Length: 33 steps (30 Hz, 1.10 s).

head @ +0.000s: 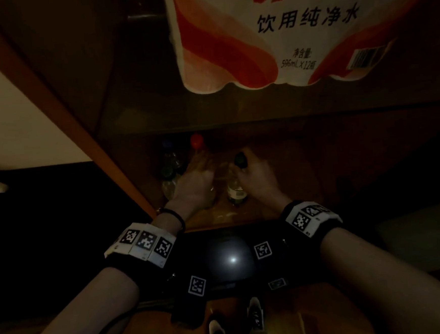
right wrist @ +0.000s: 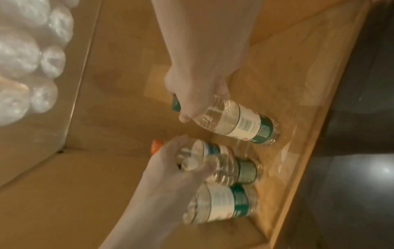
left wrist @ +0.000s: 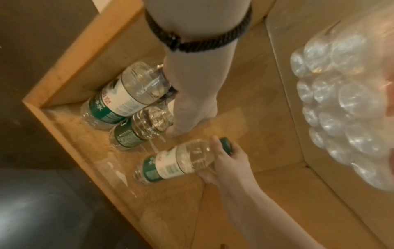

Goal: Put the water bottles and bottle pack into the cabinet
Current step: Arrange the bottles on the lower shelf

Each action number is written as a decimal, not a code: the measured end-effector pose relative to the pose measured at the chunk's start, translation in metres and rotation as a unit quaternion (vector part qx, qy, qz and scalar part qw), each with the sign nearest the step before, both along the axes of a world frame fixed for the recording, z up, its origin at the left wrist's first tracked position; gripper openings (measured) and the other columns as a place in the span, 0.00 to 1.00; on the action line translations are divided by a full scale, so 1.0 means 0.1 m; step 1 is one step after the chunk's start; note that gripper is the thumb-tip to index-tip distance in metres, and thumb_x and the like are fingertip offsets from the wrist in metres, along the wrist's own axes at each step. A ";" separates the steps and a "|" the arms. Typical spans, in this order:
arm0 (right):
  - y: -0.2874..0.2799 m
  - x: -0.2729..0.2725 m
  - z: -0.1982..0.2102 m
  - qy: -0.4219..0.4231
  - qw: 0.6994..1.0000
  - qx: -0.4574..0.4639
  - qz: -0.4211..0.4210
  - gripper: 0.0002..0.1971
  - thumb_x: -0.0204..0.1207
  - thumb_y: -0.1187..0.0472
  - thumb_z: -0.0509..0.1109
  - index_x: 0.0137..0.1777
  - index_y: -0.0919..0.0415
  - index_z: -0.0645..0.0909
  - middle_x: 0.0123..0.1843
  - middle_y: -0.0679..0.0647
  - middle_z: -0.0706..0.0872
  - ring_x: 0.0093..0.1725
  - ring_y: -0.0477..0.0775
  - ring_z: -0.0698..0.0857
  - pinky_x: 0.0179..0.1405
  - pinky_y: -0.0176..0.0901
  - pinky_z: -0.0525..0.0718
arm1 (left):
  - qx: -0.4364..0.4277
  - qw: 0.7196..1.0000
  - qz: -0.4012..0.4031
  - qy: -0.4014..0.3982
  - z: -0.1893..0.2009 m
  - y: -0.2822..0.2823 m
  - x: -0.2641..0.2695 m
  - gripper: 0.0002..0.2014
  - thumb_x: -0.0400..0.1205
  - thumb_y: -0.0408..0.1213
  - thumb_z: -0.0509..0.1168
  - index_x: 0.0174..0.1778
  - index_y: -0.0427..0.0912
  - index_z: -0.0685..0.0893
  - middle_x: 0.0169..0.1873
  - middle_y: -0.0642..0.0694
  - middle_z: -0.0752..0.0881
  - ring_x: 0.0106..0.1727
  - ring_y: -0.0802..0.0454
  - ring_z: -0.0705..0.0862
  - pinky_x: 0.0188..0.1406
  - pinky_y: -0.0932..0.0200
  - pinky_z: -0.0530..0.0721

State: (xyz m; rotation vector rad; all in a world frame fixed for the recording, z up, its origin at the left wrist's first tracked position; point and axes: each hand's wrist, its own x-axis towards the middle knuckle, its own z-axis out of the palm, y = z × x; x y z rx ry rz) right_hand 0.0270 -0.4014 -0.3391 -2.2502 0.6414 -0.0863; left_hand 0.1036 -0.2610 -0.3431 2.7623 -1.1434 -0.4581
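The shrink-wrapped bottle pack (head: 295,29) lies on the cabinet's upper shelf, seen from below as clear bottle bases (left wrist: 341,101). On the lower shelf (left wrist: 245,101) stand several water bottles with green labels (left wrist: 119,99) at the left side. My left hand (right wrist: 192,161) grips the shoulder of a bottle with an orange-red cap (right wrist: 156,145) among them. My right hand (right wrist: 198,107) holds a green-capped bottle (right wrist: 234,121) by its neck, just right of the group, with its base low near the shelf's front edge. I cannot tell whether it touches the shelf.
The cabinet's wooden left side panel (head: 78,125) stands close beside the bottles. To the right of the bottles is bare shelf floor (right wrist: 119,118). A black chest rig with markers (head: 231,260) hangs below my wrists, above shoes on a wooden floor (head: 330,316).
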 end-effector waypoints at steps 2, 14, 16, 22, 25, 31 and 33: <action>0.08 0.03 0.01 0.000 1.000 0.011 0.008 0.18 0.80 0.49 0.65 0.66 0.56 0.72 0.54 0.62 0.86 0.53 0.64 0.86 0.50 0.55 0.85 | 0.008 1.000 0.008 0.004 0.03 0.04 -0.01 0.36 0.79 0.42 0.69 0.82 0.45 0.61 0.85 0.44 0.55 0.83 0.41 0.61 0.73 0.46 0.75; 0.28 0.12 -0.12 -0.048 0.998 0.041 0.004 0.13 0.79 0.60 0.67 0.63 0.57 0.74 0.49 0.59 0.87 0.49 0.58 0.87 0.42 0.45 0.81 | 0.054 0.996 -0.064 -0.038 0.02 0.27 -0.13 0.38 0.84 0.41 0.60 0.85 0.38 0.45 0.86 0.37 0.45 0.87 0.41 0.45 0.83 0.49 0.47; 0.31 0.12 -0.14 -0.047 0.998 0.045 -0.006 0.14 0.79 0.59 0.67 0.62 0.57 0.74 0.50 0.56 0.86 0.47 0.55 0.85 0.40 0.40 0.77 | 0.059 0.995 -0.072 -0.026 -0.02 0.29 -0.12 0.38 0.85 0.42 0.57 0.85 0.38 0.41 0.86 0.38 0.41 0.87 0.43 0.41 0.84 0.50 0.42; 0.34 0.14 -0.20 -0.056 0.997 0.044 -0.009 0.16 0.77 0.59 0.70 0.61 0.56 0.71 0.51 0.53 0.86 0.48 0.53 0.86 0.42 0.41 0.82 | 0.042 0.996 -0.079 -0.015 -0.06 0.33 -0.11 0.39 0.86 0.44 0.57 0.85 0.38 0.39 0.85 0.38 0.38 0.86 0.44 0.40 0.84 0.51 0.40; 0.32 0.14 -0.20 -0.069 0.997 0.018 0.001 0.17 0.77 0.58 0.70 0.63 0.57 0.71 0.49 0.51 0.84 0.47 0.51 0.85 0.41 0.40 0.81 | 0.031 0.996 -0.078 -0.024 -0.10 0.34 -0.12 0.40 0.85 0.44 0.58 0.85 0.38 0.40 0.86 0.38 0.40 0.87 0.43 0.41 0.84 0.50 0.40; 0.29 0.15 -0.23 -0.079 0.997 0.015 0.003 0.19 0.76 0.62 0.70 0.65 0.57 0.71 0.49 0.52 0.84 0.45 0.48 0.82 0.34 0.31 0.79 | 0.030 0.995 -0.083 -0.036 -0.15 0.35 -0.10 0.40 0.85 0.49 0.56 0.85 0.36 0.40 0.85 0.36 0.40 0.87 0.43 0.41 0.85 0.50 0.40; 0.27 0.16 -0.27 -0.093 0.996 0.013 0.004 0.20 0.75 0.62 0.71 0.65 0.56 0.71 0.49 0.51 0.84 0.46 0.49 0.84 0.37 0.28 0.80 | 0.026 0.996 -0.076 -0.044 -0.19 0.33 -0.11 0.39 0.86 0.47 0.54 0.85 0.36 0.40 0.85 0.36 0.41 0.87 0.44 0.41 0.85 0.49 0.40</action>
